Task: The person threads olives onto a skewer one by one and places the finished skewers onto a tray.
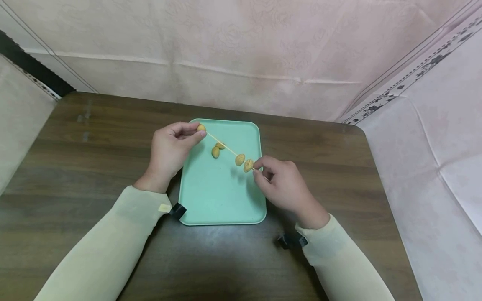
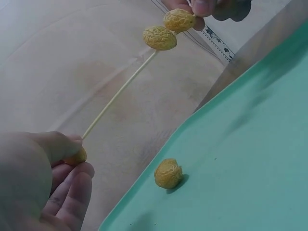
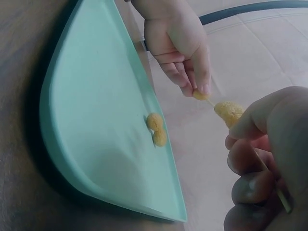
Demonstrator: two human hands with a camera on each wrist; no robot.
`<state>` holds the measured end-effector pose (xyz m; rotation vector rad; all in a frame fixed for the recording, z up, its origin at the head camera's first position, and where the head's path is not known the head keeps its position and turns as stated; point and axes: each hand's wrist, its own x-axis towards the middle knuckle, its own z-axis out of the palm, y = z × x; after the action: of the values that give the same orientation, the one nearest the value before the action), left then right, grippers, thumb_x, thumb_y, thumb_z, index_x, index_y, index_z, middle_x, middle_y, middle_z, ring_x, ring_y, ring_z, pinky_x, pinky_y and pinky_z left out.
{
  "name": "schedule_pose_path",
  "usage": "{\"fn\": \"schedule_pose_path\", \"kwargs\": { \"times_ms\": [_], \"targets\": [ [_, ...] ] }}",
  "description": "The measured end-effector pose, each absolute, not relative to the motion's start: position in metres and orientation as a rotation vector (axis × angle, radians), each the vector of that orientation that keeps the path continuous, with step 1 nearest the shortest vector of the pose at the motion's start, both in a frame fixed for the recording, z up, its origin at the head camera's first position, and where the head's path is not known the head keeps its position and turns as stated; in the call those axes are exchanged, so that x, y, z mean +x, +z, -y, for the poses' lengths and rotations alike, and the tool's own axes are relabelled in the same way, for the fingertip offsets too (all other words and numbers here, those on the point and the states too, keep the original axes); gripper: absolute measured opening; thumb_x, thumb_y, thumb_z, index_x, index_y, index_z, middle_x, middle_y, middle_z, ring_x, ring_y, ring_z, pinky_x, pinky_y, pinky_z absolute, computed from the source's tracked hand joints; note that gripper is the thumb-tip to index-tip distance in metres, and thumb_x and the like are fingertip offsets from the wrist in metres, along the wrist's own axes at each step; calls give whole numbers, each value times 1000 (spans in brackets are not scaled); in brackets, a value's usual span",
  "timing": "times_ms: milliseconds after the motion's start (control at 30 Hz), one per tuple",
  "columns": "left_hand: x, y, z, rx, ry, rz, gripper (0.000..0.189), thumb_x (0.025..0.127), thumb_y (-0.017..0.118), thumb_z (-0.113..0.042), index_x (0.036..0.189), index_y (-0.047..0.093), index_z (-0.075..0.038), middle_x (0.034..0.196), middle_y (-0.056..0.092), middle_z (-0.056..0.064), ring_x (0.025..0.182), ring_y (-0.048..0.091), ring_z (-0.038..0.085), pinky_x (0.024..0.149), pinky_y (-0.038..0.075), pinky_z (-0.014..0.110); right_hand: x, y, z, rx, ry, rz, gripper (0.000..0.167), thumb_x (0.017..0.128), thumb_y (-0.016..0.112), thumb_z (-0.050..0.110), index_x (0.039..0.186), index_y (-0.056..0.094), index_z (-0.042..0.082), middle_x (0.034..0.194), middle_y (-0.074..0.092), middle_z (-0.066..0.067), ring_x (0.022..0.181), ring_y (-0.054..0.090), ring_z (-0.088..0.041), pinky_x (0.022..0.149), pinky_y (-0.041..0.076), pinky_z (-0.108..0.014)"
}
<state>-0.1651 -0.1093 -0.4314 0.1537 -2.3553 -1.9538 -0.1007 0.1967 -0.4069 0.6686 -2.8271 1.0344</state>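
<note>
My left hand (image 1: 168, 148) pinches a wrinkled yellow-brown oval piece (image 1: 201, 128), like a dried fruit, between thumb and fingers at the upper end of a thin wooden skewer (image 2: 118, 96). Lower on the skewer sit two more such pieces, one (image 1: 239, 159) a little apart from the other (image 1: 248, 165). Close below them, my right hand (image 1: 282, 182) grips the skewer's lower part; its end (image 3: 284, 201) shows past the curled fingers in the right wrist view. How far the skewer enters the left-hand piece is hidden by the fingertips.
Under the hands lies a light green rectangular tray (image 1: 222, 205) with a raised rim. Two loose pieces (image 1: 215, 152) lie side by side toward its back. The tray stands on a dark wooden table (image 1: 94, 167); pale patterned cloth (image 1: 233, 50) hangs behind and at the sides.
</note>
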Motion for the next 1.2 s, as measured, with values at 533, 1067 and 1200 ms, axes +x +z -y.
{"fn": "schedule_pose_path", "kwargs": {
  "times_ms": [533,1067,1200],
  "targets": [
    [-166,-440,108,35,-1738,2401,23,98,92,-27,117,89,-15,110,86,6,91,78,5,77,64,16,-100,-405,-189,677,1076,2822,12,106,73,13,109,83,7,68,58,5,58,50,-12,51,47,-27],
    [-166,-446,106,41,-1718,2387,21,98,92,-24,116,89,-13,108,86,7,90,78,3,77,64,16,-102,-407,-184,693,1078,2818,13,106,72,11,107,84,6,67,56,4,58,49,-12,51,45,-24],
    [-165,-446,105,45,-1705,2383,21,98,91,-23,116,89,-12,107,86,8,90,78,2,77,64,15,-101,-406,-182,696,1084,2811,13,106,72,11,105,84,6,67,56,4,59,50,-12,51,45,-24]
  ]
}}
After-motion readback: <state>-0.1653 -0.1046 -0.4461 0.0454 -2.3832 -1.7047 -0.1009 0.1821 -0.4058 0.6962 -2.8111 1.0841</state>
